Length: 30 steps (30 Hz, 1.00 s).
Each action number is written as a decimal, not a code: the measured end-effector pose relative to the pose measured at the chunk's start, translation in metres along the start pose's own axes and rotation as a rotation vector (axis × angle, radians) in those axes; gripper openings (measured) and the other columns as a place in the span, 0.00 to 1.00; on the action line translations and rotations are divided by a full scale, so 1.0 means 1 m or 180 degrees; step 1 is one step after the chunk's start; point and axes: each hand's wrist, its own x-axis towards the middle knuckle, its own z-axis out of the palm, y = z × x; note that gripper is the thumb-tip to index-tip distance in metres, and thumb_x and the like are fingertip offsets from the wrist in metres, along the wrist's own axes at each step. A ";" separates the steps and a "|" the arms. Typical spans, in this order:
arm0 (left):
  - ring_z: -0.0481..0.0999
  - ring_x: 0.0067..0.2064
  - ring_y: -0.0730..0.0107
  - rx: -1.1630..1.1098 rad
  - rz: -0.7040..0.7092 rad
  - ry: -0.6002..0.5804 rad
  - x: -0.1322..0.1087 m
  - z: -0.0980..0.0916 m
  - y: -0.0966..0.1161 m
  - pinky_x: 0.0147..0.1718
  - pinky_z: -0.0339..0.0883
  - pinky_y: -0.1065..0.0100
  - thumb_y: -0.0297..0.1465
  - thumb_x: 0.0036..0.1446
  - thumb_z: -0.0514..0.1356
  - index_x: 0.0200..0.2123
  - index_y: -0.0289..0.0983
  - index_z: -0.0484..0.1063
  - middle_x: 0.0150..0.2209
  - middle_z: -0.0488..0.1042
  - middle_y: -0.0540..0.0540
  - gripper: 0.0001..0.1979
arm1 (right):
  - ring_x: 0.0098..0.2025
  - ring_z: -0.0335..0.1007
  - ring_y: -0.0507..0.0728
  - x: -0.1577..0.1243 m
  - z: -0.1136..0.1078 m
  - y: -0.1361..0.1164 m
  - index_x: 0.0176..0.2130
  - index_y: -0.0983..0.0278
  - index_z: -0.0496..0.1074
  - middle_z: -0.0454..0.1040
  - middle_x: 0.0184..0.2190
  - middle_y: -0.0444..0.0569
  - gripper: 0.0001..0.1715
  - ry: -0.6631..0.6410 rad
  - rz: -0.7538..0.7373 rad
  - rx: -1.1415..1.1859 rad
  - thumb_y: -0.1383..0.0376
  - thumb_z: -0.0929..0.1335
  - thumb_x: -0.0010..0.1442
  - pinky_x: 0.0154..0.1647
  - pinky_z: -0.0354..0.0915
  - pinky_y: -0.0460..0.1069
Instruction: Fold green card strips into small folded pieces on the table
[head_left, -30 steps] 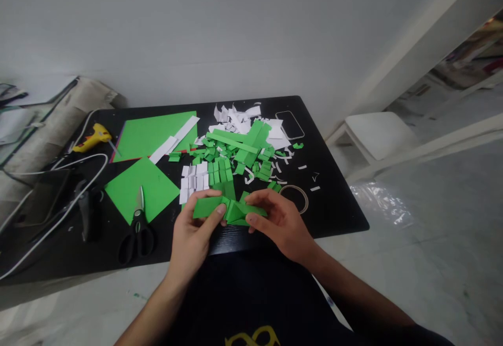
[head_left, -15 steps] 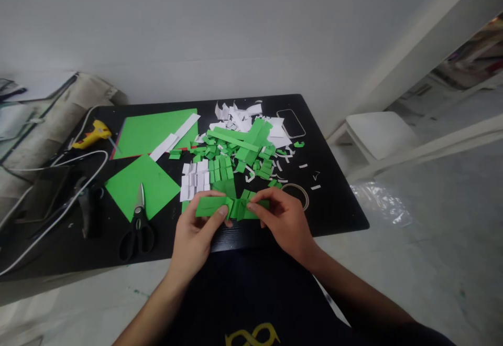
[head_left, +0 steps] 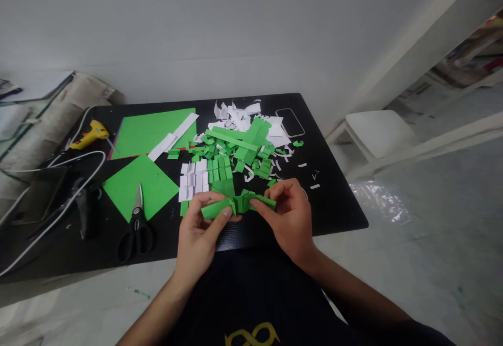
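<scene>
Between my two hands stretches a folded green paper strip, creased near its middle and held above the table's front edge. My left hand pinches its left part, thumb in front and fingers behind. With thumb and fingers my right hand grips the right part, which tilts in the air. Just beyond the hands lie pleated white paper pieces and pleated green paper pieces, side by side. Part of the strip is hidden by my fingers.
On the black table a heap of green strips and white scraps lies at the back. Scissors rest on a green sheet. A yellow glue gun and white cable are left; a white stool stands right.
The green strip has tilted and bent more at its creases. My right hand has turned, lifting the right part of the strip, and my left hand has shifted slightly right.
</scene>
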 end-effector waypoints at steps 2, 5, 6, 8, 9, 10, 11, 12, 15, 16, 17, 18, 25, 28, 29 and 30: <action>0.86 0.36 0.67 -0.0035 0.0054 0.0008 0.000 0.002 0.001 0.38 0.82 0.68 0.33 0.60 0.73 0.42 0.41 0.74 0.39 0.80 0.51 0.12 | 0.31 0.65 0.52 -0.002 0.001 -0.001 0.31 0.58 0.64 0.65 0.29 0.39 0.21 -0.0019 -0.0094 -0.0107 0.71 0.78 0.57 0.35 0.70 0.49; 0.85 0.38 0.67 -0.0114 0.0061 -0.0099 0.000 0.005 0.004 0.42 0.81 0.66 0.33 0.61 0.72 0.41 0.40 0.74 0.40 0.83 0.49 0.10 | 0.30 0.64 0.53 -0.005 0.003 -0.002 0.29 0.58 0.63 0.64 0.27 0.40 0.21 -0.0221 -0.0197 -0.0300 0.70 0.77 0.60 0.33 0.67 0.50; 0.85 0.38 0.67 -0.0133 0.0064 -0.0157 0.000 0.005 0.005 0.43 0.81 0.66 0.34 0.62 0.71 0.41 0.40 0.74 0.40 0.83 0.47 0.10 | 0.31 0.64 0.54 -0.006 0.003 -0.003 0.29 0.58 0.63 0.65 0.28 0.41 0.19 -0.0307 -0.0251 -0.0341 0.69 0.76 0.60 0.33 0.67 0.50; 0.85 0.41 0.66 -0.0140 0.0089 -0.0262 -0.001 0.004 0.006 0.46 0.80 0.64 0.34 0.64 0.70 0.41 0.40 0.74 0.43 0.84 0.46 0.08 | 0.33 0.67 0.55 -0.007 0.002 -0.004 0.31 0.58 0.67 0.68 0.30 0.43 0.16 -0.0514 -0.0399 -0.0383 0.69 0.76 0.62 0.34 0.69 0.51; 0.85 0.43 0.65 -0.0122 0.0114 -0.0311 -0.001 0.004 0.007 0.47 0.80 0.64 0.34 0.64 0.69 0.41 0.40 0.74 0.43 0.84 0.45 0.08 | 0.35 0.70 0.56 -0.008 0.002 -0.005 0.33 0.58 0.69 0.69 0.32 0.44 0.14 -0.0627 -0.0487 -0.0385 0.69 0.76 0.62 0.35 0.70 0.51; 0.85 0.45 0.63 -0.0085 0.0143 -0.0356 -0.001 0.003 0.007 0.48 0.79 0.64 0.34 0.65 0.68 0.42 0.40 0.74 0.44 0.84 0.45 0.07 | 0.37 0.72 0.57 -0.009 0.002 -0.005 0.34 0.58 0.70 0.71 0.35 0.46 0.12 -0.0729 -0.0571 -0.0382 0.69 0.76 0.62 0.37 0.71 0.52; 0.84 0.48 0.62 -0.0028 0.0184 -0.0391 -0.002 0.003 0.007 0.49 0.78 0.63 0.34 0.66 0.68 0.43 0.40 0.74 0.45 0.84 0.44 0.06 | 0.39 0.73 0.57 -0.009 0.001 -0.005 0.36 0.58 0.71 0.72 0.37 0.47 0.11 -0.0801 -0.0645 -0.0381 0.70 0.75 0.63 0.39 0.73 0.53; 0.84 0.50 0.62 0.0047 0.0238 -0.0422 -0.003 0.002 0.007 0.50 0.78 0.63 0.33 0.66 0.67 0.43 0.40 0.75 0.46 0.84 0.44 0.06 | 0.40 0.74 0.58 -0.010 0.001 -0.004 0.36 0.58 0.71 0.73 0.38 0.48 0.11 -0.0832 -0.0704 -0.0388 0.71 0.75 0.63 0.40 0.73 0.53; 0.83 0.52 0.62 0.0225 0.0411 -0.0534 -0.005 0.003 0.006 0.52 0.77 0.64 0.32 0.67 0.66 0.46 0.41 0.76 0.49 0.83 0.44 0.06 | 0.40 0.74 0.58 -0.012 -0.001 0.000 0.36 0.57 0.69 0.73 0.36 0.47 0.12 -0.0679 -0.0817 -0.0439 0.72 0.74 0.65 0.40 0.73 0.53; 0.83 0.52 0.63 0.0237 0.0458 -0.0566 -0.006 0.003 0.005 0.53 0.77 0.64 0.31 0.66 0.67 0.48 0.42 0.76 0.49 0.82 0.44 0.08 | 0.39 0.74 0.57 -0.012 -0.001 0.001 0.36 0.57 0.69 0.72 0.36 0.46 0.13 -0.0617 -0.0846 -0.0459 0.73 0.73 0.65 0.40 0.73 0.53; 0.83 0.53 0.63 0.0229 0.0498 -0.0577 -0.007 0.004 0.004 0.53 0.78 0.64 0.30 0.65 0.68 0.48 0.42 0.75 0.50 0.82 0.45 0.09 | 0.39 0.74 0.57 -0.012 -0.001 0.002 0.36 0.57 0.68 0.73 0.36 0.46 0.13 -0.0584 -0.0867 -0.0480 0.73 0.73 0.65 0.40 0.73 0.53; 0.83 0.53 0.63 0.0225 0.0520 -0.0563 -0.007 0.005 0.003 0.53 0.78 0.64 0.30 0.64 0.68 0.49 0.42 0.75 0.50 0.82 0.45 0.11 | 0.40 0.75 0.58 -0.013 -0.002 0.003 0.36 0.57 0.68 0.73 0.36 0.47 0.13 -0.0581 -0.0880 -0.0498 0.73 0.73 0.65 0.40 0.73 0.53; 0.86 0.49 0.61 0.0728 0.0648 -0.0225 -0.005 0.007 0.002 0.49 0.82 0.61 0.31 0.62 0.70 0.46 0.41 0.77 0.46 0.85 0.45 0.10 | 0.48 0.80 0.62 -0.013 -0.003 -0.001 0.39 0.56 0.72 0.80 0.43 0.51 0.12 -0.0821 -0.0995 -0.0658 0.74 0.73 0.63 0.48 0.78 0.57; 0.87 0.46 0.61 0.0875 0.0830 -0.0170 -0.003 0.004 0.003 0.48 0.83 0.62 0.29 0.61 0.71 0.46 0.42 0.80 0.44 0.86 0.46 0.10 | 0.52 0.81 0.62 -0.011 -0.005 -0.002 0.43 0.56 0.73 0.82 0.48 0.52 0.14 -0.0990 -0.1065 -0.0734 0.74 0.73 0.63 0.52 0.78 0.58; 0.87 0.46 0.61 0.0932 0.0872 -0.0170 -0.003 0.003 0.004 0.47 0.83 0.62 0.29 0.61 0.71 0.46 0.42 0.80 0.43 0.86 0.46 0.10 | 0.53 0.82 0.62 -0.010 -0.006 -0.003 0.43 0.56 0.73 0.83 0.49 0.52 0.14 -0.1059 -0.1084 -0.0757 0.74 0.73 0.63 0.54 0.77 0.58; 0.87 0.45 0.61 0.1001 0.0897 -0.0182 -0.002 0.002 0.005 0.46 0.83 0.63 0.30 0.61 0.71 0.47 0.42 0.81 0.43 0.87 0.46 0.10 | 0.53 0.82 0.62 -0.008 -0.007 -0.003 0.43 0.56 0.72 0.83 0.49 0.51 0.14 -0.1121 -0.1097 -0.0776 0.73 0.73 0.64 0.54 0.77 0.58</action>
